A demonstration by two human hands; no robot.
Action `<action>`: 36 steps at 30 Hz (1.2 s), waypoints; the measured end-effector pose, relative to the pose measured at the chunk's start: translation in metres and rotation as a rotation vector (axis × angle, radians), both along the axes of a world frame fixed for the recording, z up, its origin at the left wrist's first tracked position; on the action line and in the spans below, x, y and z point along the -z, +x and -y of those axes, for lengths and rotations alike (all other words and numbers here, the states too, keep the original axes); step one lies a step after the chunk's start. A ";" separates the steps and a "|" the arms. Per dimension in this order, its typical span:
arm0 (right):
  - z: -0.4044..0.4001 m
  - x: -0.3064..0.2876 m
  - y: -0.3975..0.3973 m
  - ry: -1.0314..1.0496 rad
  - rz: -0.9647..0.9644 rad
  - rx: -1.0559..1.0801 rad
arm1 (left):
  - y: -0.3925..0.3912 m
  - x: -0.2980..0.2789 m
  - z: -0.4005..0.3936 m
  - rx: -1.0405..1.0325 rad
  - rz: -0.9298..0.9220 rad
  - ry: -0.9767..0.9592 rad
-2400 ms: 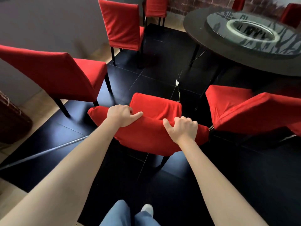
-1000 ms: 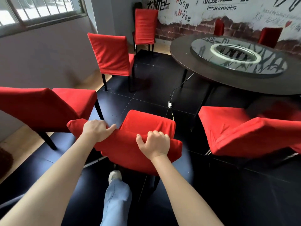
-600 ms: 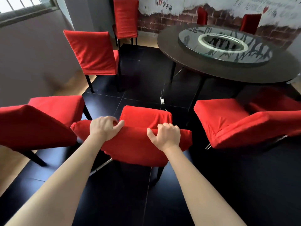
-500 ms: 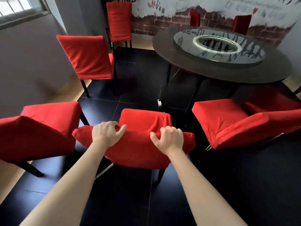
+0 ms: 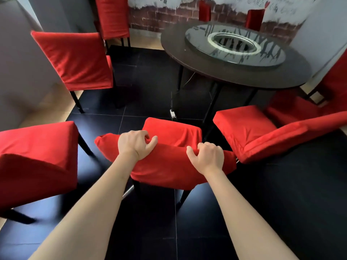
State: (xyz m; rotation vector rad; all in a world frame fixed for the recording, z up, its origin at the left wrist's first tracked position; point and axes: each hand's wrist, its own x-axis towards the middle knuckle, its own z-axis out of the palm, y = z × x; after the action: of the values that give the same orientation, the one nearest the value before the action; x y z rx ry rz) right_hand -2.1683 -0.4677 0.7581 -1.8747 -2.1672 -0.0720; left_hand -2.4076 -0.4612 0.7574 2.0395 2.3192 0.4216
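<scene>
The red-covered chair point(image 5: 165, 171) stood directly under your hands, its seat pointing away from you toward the round table point(image 5: 234, 77). To slide it in cleanly, you probably needed equal pressure from both hands, steering between the neighbouring chair point(image 5: 37, 156) outside your left hand point(image 5: 134, 144) and the other chair point(image 5: 249, 132) outside your right hand point(image 5: 208, 158). Your left fingers hooked over the backrest top, thumb on the near face. Your right hand bunched the cover in a closed fist.
</scene>
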 end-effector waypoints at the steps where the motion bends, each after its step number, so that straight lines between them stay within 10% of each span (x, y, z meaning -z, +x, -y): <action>1: -0.005 -0.001 -0.003 -0.015 0.012 0.012 | -0.003 0.000 -0.008 0.005 -0.001 -0.010; 36: -0.191 0.004 -0.036 0.068 -0.029 0.073 | -0.029 0.009 -0.211 0.022 -0.012 0.069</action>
State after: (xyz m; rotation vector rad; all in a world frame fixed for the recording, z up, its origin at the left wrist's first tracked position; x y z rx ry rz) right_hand -2.2042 -0.2769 0.7542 -1.9042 -2.0511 -0.1303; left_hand -2.4366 -0.2503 0.7485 2.1011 2.3186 0.4967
